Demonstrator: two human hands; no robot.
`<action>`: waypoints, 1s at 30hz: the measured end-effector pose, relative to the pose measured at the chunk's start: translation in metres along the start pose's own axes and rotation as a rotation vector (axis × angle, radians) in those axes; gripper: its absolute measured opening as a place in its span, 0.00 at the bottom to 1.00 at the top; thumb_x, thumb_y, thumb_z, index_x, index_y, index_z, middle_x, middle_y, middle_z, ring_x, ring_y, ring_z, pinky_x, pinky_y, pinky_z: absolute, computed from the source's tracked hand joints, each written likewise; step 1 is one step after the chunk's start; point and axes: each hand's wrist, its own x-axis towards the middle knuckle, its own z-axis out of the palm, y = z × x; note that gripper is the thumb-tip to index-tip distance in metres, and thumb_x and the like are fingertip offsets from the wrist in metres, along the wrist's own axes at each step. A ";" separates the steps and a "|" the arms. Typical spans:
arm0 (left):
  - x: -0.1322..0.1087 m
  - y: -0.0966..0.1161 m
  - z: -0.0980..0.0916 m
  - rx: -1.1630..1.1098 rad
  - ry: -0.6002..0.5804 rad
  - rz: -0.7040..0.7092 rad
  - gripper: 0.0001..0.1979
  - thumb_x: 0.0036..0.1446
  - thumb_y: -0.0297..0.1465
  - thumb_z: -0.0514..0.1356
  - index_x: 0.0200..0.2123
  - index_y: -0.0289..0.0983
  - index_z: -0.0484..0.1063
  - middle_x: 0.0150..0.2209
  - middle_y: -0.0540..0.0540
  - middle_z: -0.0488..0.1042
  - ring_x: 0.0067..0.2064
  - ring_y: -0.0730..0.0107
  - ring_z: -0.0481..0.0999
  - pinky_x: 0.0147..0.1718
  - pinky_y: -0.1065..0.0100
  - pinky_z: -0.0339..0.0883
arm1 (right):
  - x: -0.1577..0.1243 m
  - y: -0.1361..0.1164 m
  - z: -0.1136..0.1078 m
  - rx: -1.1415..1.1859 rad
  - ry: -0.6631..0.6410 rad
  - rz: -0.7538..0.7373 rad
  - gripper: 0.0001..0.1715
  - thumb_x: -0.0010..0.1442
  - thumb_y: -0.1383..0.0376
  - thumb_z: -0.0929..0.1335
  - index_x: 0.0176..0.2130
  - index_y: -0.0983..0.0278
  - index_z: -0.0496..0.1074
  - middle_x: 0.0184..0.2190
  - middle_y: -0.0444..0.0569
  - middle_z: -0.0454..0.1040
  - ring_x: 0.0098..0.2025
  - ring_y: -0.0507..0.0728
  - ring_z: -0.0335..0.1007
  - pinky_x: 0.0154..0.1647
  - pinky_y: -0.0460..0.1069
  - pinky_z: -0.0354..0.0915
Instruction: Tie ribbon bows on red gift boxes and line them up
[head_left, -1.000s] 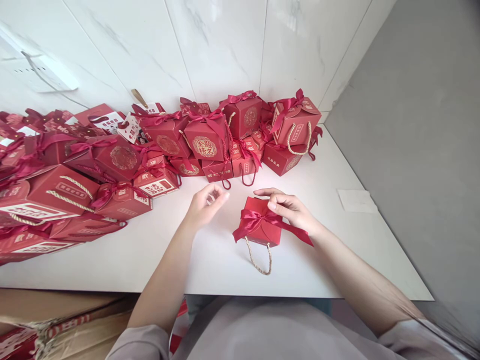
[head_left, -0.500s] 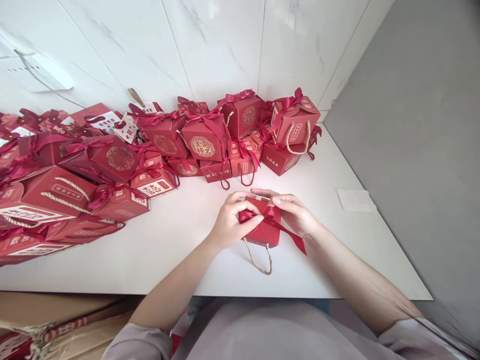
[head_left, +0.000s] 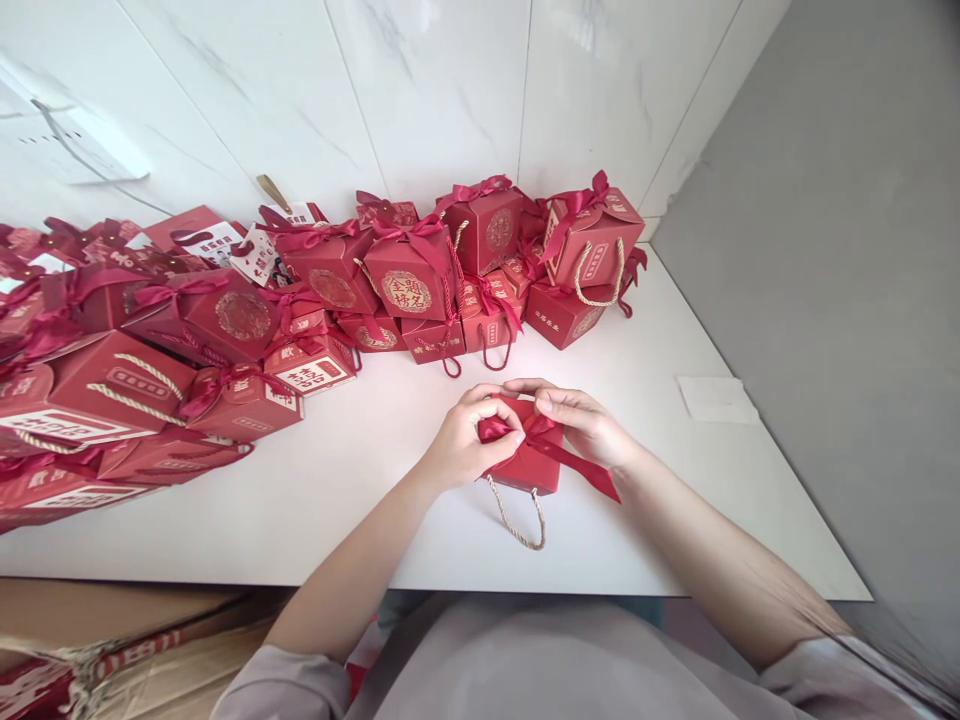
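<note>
A small red gift box [head_left: 534,466] stands on the white table [head_left: 360,480] in front of me, its gold rope handle [head_left: 517,518] hanging toward me. A dark red ribbon [head_left: 577,470] is tied across its top, one tail trailing to the right. My left hand [head_left: 465,440] is closed, pinching the left loop of the ribbon. My right hand [head_left: 581,420] is closed on the ribbon at the knot, fingers pressed on the top of the box.
Several finished red gift boxes with ribbons and rope handles [head_left: 409,280] are piled along the marble wall from the left edge to the back right [head_left: 589,245]. A white slip of paper [head_left: 712,398] lies at the right. A cardboard carton [head_left: 112,640] sits below the table edge.
My left hand came in from the left and took hold of the ribbon's left loop. The right hand stayed on the knot; the ribbon tail shifted slightly.
</note>
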 end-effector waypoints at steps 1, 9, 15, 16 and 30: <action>0.000 0.000 0.000 0.006 0.002 -0.002 0.02 0.55 0.30 0.63 0.31 0.38 0.75 0.51 0.43 0.69 0.55 0.59 0.73 0.54 0.59 0.68 | 0.000 0.001 0.000 0.002 -0.002 -0.008 0.19 0.61 0.52 0.71 0.26 0.61 0.77 0.59 0.48 0.69 0.59 0.63 0.66 0.60 0.57 0.65; -0.001 -0.001 0.000 0.011 0.013 0.012 0.02 0.55 0.30 0.63 0.32 0.38 0.75 0.53 0.43 0.69 0.54 0.60 0.73 0.54 0.59 0.67 | 0.001 0.002 -0.004 -0.150 -0.003 -0.088 0.20 0.64 0.52 0.69 0.27 0.59 0.78 0.55 0.47 0.71 0.57 0.62 0.68 0.61 0.57 0.63; -0.003 -0.003 0.000 -0.024 0.013 0.011 0.02 0.55 0.30 0.63 0.32 0.38 0.76 0.52 0.42 0.69 0.55 0.59 0.72 0.54 0.59 0.68 | 0.000 -0.003 -0.008 -0.255 -0.081 -0.172 0.21 0.66 0.53 0.68 0.25 0.57 0.79 0.58 0.46 0.72 0.65 0.64 0.62 0.68 0.61 0.55; -0.003 -0.003 0.001 -0.025 0.012 -0.001 0.02 0.56 0.30 0.63 0.32 0.38 0.76 0.52 0.43 0.69 0.54 0.59 0.73 0.52 0.59 0.69 | 0.000 -0.003 -0.008 -0.254 -0.096 -0.173 0.21 0.66 0.53 0.67 0.26 0.57 0.80 0.58 0.46 0.72 0.65 0.64 0.62 0.68 0.61 0.54; -0.002 0.003 -0.002 0.046 -0.048 0.040 0.01 0.56 0.29 0.63 0.33 0.40 0.76 0.52 0.45 0.70 0.58 0.60 0.71 0.58 0.60 0.65 | 0.000 0.003 -0.002 -0.288 -0.022 -0.177 0.21 0.65 0.52 0.68 0.25 0.60 0.73 0.48 0.49 0.69 0.53 0.60 0.68 0.58 0.57 0.65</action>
